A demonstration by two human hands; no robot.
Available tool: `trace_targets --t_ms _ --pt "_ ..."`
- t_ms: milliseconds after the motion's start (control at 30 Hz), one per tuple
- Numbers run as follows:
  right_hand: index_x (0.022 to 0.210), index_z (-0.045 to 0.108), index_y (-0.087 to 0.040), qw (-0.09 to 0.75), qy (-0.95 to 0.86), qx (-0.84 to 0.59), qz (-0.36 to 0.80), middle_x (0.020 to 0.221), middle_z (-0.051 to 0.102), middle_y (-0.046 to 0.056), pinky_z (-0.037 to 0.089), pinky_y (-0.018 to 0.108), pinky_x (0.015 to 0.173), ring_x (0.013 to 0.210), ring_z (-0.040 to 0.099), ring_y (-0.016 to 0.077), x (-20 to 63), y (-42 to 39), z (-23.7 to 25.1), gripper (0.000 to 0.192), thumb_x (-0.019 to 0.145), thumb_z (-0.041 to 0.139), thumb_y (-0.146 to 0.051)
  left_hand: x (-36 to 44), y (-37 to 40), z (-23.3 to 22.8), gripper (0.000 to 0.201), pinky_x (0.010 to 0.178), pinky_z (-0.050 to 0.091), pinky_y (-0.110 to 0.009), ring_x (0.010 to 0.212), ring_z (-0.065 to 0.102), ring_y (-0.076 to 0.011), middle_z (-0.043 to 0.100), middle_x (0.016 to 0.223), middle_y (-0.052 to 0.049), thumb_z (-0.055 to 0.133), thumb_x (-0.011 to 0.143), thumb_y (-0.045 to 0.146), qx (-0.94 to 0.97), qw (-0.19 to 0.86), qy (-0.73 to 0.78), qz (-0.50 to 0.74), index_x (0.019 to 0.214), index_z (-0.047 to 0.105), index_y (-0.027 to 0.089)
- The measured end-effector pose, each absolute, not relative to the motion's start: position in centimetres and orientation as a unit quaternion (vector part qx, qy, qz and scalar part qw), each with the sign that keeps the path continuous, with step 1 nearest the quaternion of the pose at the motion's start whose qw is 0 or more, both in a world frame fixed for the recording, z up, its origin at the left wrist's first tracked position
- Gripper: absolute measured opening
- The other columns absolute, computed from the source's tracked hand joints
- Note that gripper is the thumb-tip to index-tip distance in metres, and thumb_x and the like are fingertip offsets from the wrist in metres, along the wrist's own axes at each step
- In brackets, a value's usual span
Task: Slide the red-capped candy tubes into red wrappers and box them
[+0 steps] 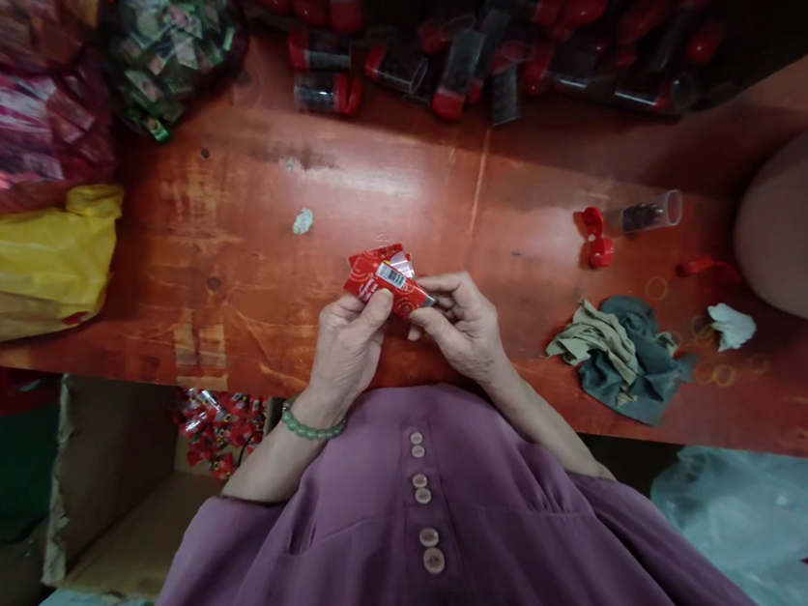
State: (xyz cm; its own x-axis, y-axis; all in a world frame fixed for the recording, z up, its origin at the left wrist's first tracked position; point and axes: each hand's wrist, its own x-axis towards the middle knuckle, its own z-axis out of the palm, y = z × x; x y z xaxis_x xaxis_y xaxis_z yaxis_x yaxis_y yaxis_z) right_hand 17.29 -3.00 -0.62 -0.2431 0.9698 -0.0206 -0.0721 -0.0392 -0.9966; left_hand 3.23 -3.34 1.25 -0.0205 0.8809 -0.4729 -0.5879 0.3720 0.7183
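Both my hands hold a small red packet (385, 279) with a white barcode label just above the near edge of the reddish wooden table (239, 263). My left hand (345, 344), with a green bead bracelet on the wrist, pinches the packet's left side between thumb and fingers. My right hand (459, 324) grips its right end. A silvery strip shows at the packet's top.
A clear tube (649, 214) lies on its side beside two red caps (595, 237). Crumpled cloths (621, 354) and rubber bands lie at right. Many red-capped tubes (492, 50) pile at the back. Bags, one yellow (20, 259), sit left. A box of red packets (218, 429) sits below.
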Motion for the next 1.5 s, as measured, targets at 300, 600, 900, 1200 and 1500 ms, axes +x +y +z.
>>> trace_targets --t_ms 300,600,900,1200,1500 --pt "0.083 0.056 -0.021 0.377 -0.76 -0.348 0.398 0.065 0.061 -0.005 0.043 0.021 0.053 0.053 0.054 0.0069 15.4 -4.2 0.1 0.029 0.093 0.062 -0.047 -0.8 -8.0 2.9 0.027 0.073 0.058 -0.03 0.066 0.067 -0.016 0.074 0.072 -0.002 0.084 0.068 0.042 0.201 0.632 0.573 0.482 0.075 0.076 0.017" --pt "0.101 0.068 -0.016 0.257 -0.848 -0.407 0.22 0.096 0.075 0.009 0.048 0.035 0.083 0.092 0.067 0.0208 17.4 -1.8 0.4 0.029 0.098 0.056 -0.042 -12.2 -17.4 4.8 0.028 0.062 0.052 -0.026 0.071 0.066 -0.0174 0.077 0.081 0.001 0.081 0.068 0.04 0.247 0.363 0.858 0.268 0.088 0.078 0.021" --pt "0.126 0.065 -0.021 0.143 -0.858 -0.447 0.209 0.134 0.068 0.011 0.035 0.049 0.107 0.133 0.055 0.0279 18.5 0.4 -1.9 0.03 0.101 0.05 -0.031 -15.1 -17.1 4.9 0.025 0.052 0.029 -0.03 0.067 0.062 -0.0254 0.061 0.063 -0.001 0.064 0.084 0.053 0.525 0.076 0.847 0.022 0.095 0.068 0.03" --pt "0.111 0.07 -0.017 0.225 -0.901 -0.365 0.064 0.108 0.077 0.011 0.038 0.044 0.096 0.104 0.064 0.0234 18.5 -0.4 -3.5 0.027 0.099 0.045 -0.014 -1.6 -4.4 -0.6 0.036 0.107 0.052 -0.044 0.13 0.059 -0.0282 0.066 0.133 -0.017 0.059 0.095 0.023 0.816 0.124 0.492 0.277 0.129 0.061 0.012" --pt "0.097 0.067 -0.013 0.137 -0.921 -0.35 0.106 0.092 0.074 0.009 0.044 0.037 0.086 0.087 0.062 0.0208 19.2 0.7 -0.4 0.024 0.101 0.044 -0.017 -0.9 -1.7 -3.1 0.034 0.105 0.053 -0.047 0.127 0.06 -0.0286 0.069 0.126 -0.017 0.046 0.093 0.005 0.864 0.076 0.419 0.27 0.116 0.069 0.013"
